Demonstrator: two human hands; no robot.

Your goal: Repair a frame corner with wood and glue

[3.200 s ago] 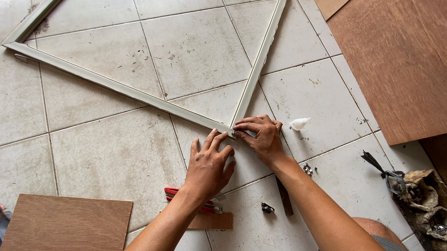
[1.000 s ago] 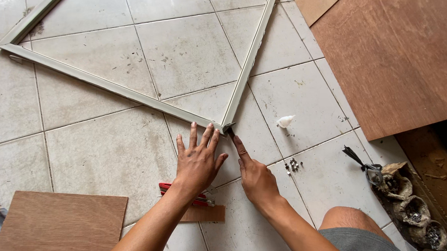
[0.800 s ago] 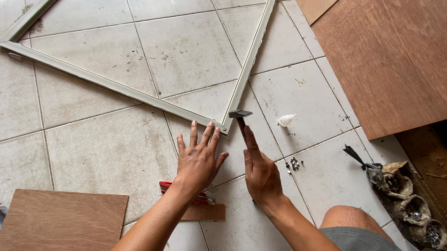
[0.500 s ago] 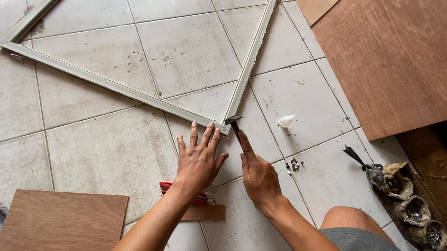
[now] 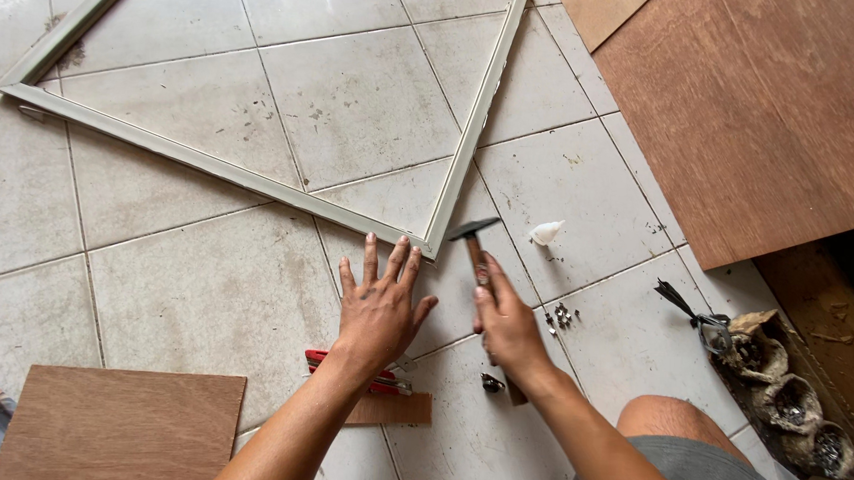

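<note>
Hammer (image 5: 474, 238) sits gripped in the right hand (image 5: 507, 320), its head just right of the pale frame's (image 5: 259, 177) near corner. The left hand (image 5: 379, 309) lies flat, fingers spread wide, holding nothing, fingertips touching that same corner from below on the tiled floor (image 5: 188, 298).

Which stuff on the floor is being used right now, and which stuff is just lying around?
In use:
- hammer, in the right hand
- white frame, corner by the left hand

Lying about:
- small nails
- red tool
- brown boards
- white scrap
- dirty shoes
</note>
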